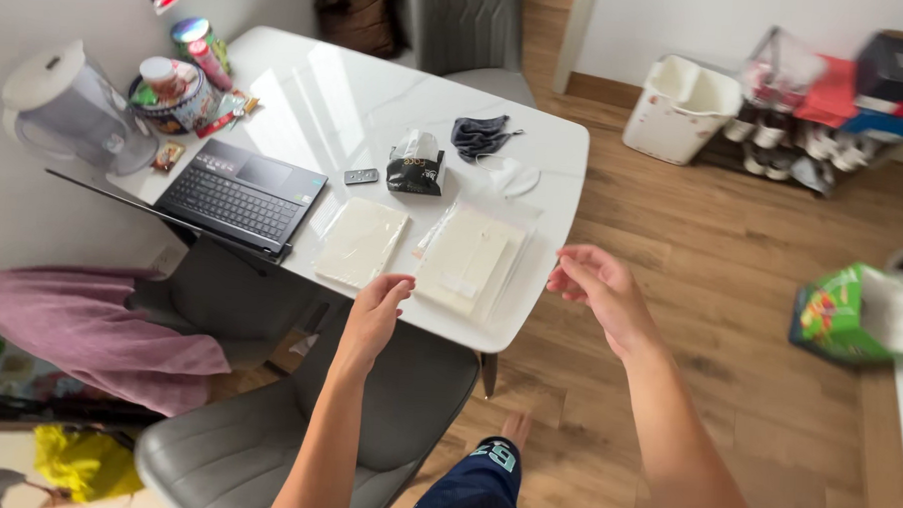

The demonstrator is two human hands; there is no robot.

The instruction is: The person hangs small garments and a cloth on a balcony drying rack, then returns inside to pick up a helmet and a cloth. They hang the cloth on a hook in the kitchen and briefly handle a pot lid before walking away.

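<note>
My left hand (374, 311) hovers at the near edge of the white table (316, 109), fingers loosely curled, holding nothing. It sits between two flat clear plastic packets: a smaller one (360, 241) to its left and a larger stack (471, 260) to its right. My right hand (595, 289) floats open just past the table's near right corner, palm turned inward, touching nothing. Both hands are close to the larger packet stack.
An open laptop (239, 191) lies left of the packets. A black pouch (415, 168), a small remote (361, 177), a dark cloth mask (481, 135) and a white mask (514, 176) sit behind. A water jug (71, 111) stands far left. Grey chairs (265, 428) are below me.
</note>
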